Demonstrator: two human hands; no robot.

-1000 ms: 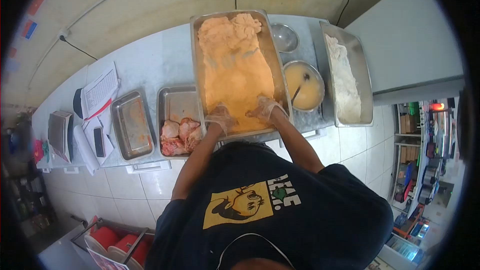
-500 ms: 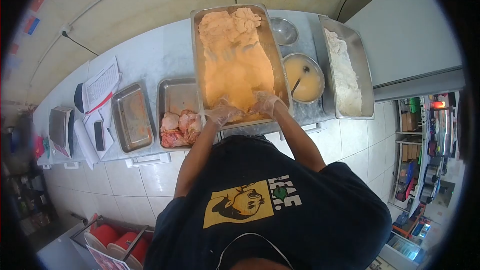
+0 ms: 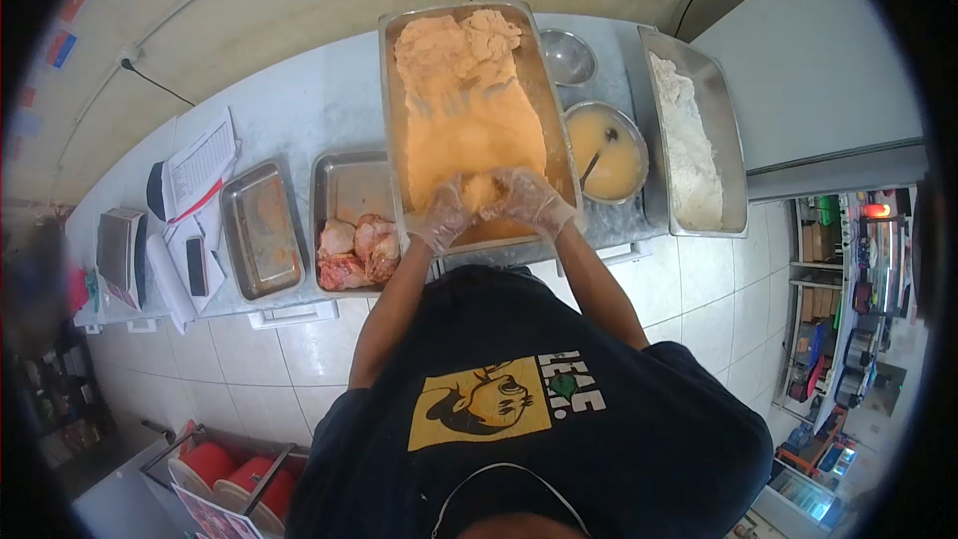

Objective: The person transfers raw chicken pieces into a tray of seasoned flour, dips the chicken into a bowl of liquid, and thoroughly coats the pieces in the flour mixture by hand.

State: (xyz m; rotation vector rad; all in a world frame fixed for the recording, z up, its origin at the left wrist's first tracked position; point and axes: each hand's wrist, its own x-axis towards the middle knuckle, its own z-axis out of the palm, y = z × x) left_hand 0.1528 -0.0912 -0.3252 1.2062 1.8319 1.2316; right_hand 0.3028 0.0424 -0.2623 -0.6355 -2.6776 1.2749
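Note:
My left hand [image 3: 445, 219] and my right hand [image 3: 525, 201], both in clear plastic gloves, are at the near end of a deep steel pan [image 3: 562, 125]. Orange-tinted flour [image 3: 474, 145] fills much of that pan, heaped at the far end. Between my curled fingers is a flour-coated chicken piece [image 3: 482, 192], partly hidden by the gloves. Left of the pan, raw chicken pieces [image 3: 359, 252] lie in the near half of a smaller steel tray [image 3: 351, 175].
To the right stand a bowl of yellowish liquid [image 3: 609, 165] with a dark-handled utensil, a small steel bowl [image 3: 569, 58] and a pan of white flour [image 3: 689, 155]. Leftward are a stained tray [image 3: 264, 235], papers [image 3: 203, 168], a phone [image 3: 197, 268] and a scale-like device [image 3: 122, 258].
Both hands have risen out of the flour at the near end and come closer together, with the coated chicken piece now showing between them.

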